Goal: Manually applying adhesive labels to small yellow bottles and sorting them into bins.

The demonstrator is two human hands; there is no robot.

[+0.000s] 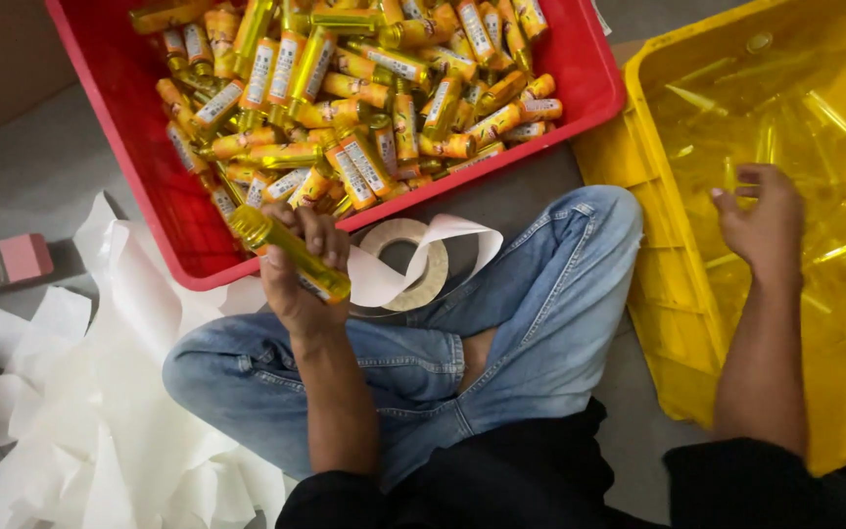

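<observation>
Grey floor (46,167), left hand (298,274) gripping yellow bottle (289,253) at red crate (173,211) rim

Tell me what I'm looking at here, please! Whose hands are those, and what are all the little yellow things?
This picture comes from a camera worn on a person's head, looking down, so you see their own arms and crossed legs in blue jeans as they sit on the floor. Their left hand grips one small yellow bottle. Right in front is a red crate heaped with many more such bottles. Their right hand reaches empty into a yellow crate; what lies inside is too blurred to tell. A roll of tape sits by the knee, and crumpled white paper strips lie beside the left leg.
</observation>
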